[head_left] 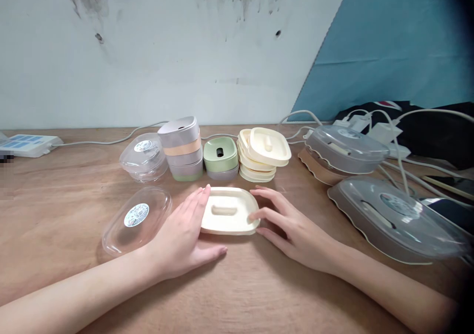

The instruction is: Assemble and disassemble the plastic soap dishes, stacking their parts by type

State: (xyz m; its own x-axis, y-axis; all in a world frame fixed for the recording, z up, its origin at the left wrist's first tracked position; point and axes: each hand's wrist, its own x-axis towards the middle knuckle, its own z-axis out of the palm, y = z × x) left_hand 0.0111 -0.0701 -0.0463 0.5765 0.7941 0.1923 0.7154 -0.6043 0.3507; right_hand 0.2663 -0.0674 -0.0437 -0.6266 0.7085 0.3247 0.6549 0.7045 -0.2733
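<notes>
A cream oval lid [237, 222] with a raised bar in its middle lies flat on the wooden table in front of me. My left hand [185, 230] rests against its left end, fingers stretched out and thumb apart. At the right end, my right hand [292, 220] touches the rim with spread, slightly bent fingers. Behind the lid stand a stack of similar cream lids [262, 151], a green container [221, 154] on a lilac one, and a taller stack of lilac containers [181, 146]. Beside my left forearm lies a clear plastic cover [114, 230] with a round sticker.
More clear covers [142, 156] are stacked at the back left. On the right sit two clear-topped boxes, one nearer [403, 220] and one farther [344, 146], among white cables and plugs. A power strip [31, 145] lies far left. A stained wall [185, 62] closes the back.
</notes>
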